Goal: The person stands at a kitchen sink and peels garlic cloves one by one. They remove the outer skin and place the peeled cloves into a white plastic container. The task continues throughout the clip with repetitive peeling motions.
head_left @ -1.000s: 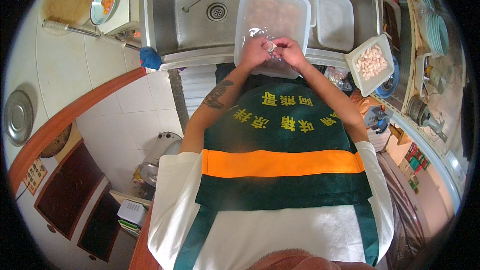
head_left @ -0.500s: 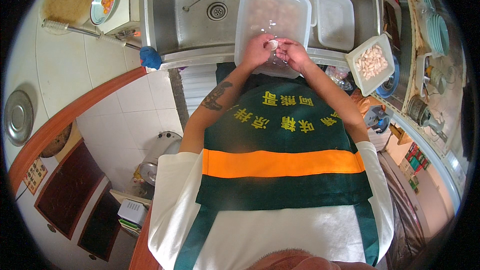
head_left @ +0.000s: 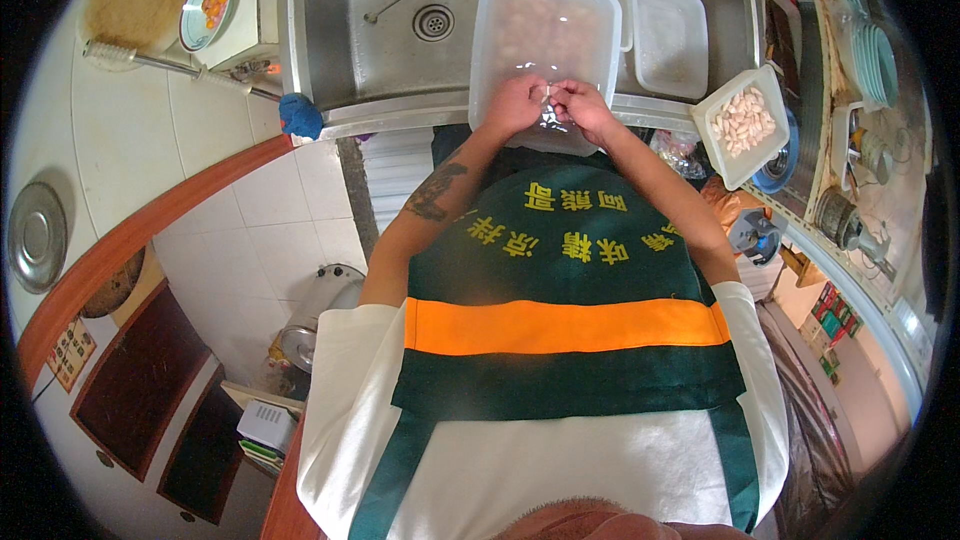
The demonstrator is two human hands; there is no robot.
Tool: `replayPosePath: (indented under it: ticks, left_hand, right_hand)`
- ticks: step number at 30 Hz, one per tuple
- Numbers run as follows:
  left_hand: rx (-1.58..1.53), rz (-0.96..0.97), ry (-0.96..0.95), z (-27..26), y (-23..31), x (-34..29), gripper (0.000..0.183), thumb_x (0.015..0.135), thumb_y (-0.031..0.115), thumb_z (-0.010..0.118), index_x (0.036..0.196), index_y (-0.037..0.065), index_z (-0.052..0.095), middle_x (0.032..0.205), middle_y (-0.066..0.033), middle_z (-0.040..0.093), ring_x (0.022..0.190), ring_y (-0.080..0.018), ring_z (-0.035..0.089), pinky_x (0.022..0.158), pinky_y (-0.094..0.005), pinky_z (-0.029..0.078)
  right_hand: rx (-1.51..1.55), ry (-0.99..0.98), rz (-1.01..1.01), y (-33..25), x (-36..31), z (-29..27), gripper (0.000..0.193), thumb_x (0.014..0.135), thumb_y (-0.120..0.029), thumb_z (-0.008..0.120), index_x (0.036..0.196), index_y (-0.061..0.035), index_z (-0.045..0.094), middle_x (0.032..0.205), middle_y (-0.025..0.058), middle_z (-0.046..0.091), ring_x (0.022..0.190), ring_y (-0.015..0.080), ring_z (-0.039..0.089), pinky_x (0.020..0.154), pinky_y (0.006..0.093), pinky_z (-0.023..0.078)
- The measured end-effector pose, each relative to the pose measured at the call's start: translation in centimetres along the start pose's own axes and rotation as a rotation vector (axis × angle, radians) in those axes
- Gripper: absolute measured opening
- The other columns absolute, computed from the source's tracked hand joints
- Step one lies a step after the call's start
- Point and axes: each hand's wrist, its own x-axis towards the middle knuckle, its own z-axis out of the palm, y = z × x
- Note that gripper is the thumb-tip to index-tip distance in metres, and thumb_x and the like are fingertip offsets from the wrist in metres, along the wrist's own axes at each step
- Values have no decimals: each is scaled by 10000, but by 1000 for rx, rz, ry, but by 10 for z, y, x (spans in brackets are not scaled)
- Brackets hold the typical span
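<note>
Small, pale piece of food (head_left: 547,92) is gripped between the fingertips of a person's left hand (head_left: 516,106) and right hand (head_left: 581,106), both pinching it over the near half of a large, rectangular, translucent white plastic tub (head_left: 483,40). Pale pinkish pieces (head_left: 545,25) crowd the tub's far half, seen dimly through glinting water; whether the fingertips touch the surface cannot be told. The tub sits across the front edge of a double-basin stainless-steel sink (head_left: 350,50), where a rectangular white plastic tray (head_left: 670,45) lies in the right basin. Just beyond the sink's right corner, a tilted, off-white rectangular container (head_left: 752,168) holds a heap of pale, elongated pieces (head_left: 741,122). At the sink's left corner hangs a bunched blue cloth (head_left: 300,116).
</note>
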Motion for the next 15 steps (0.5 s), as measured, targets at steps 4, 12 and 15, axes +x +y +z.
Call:
replayPosePath:
  ticks: [4,12,15]
  left_hand:
    - [-5,-8,74,-2,4,-3,252,830,118,609,1055,43,695,943,-204,692,855,-352,674,759,-422,524]
    - [167,-37,-20,-10,11,-1,269,820,95,591,1072,24,653,1030,-209,681,951,-390,651,815,-456,518]
    - [446,272,149,-18,7,12,217,815,38,570,1021,9,630,1048,-235,634,883,-448,627,818,-512,502]
  right_hand:
    - [-52,4,-92,0,-2,8,100,962,-141,607,1003,-56,639,834,-8,623,677,70,547,595,227,474]
    - [-900,254,-595,-19,2,12,180,873,-183,643,916,-8,653,824,188,653,780,326,643,699,448,502]
    - [-1027,315,-630,-37,-9,9,270,882,-271,618,859,-3,648,883,256,642,842,442,609,747,503,486]
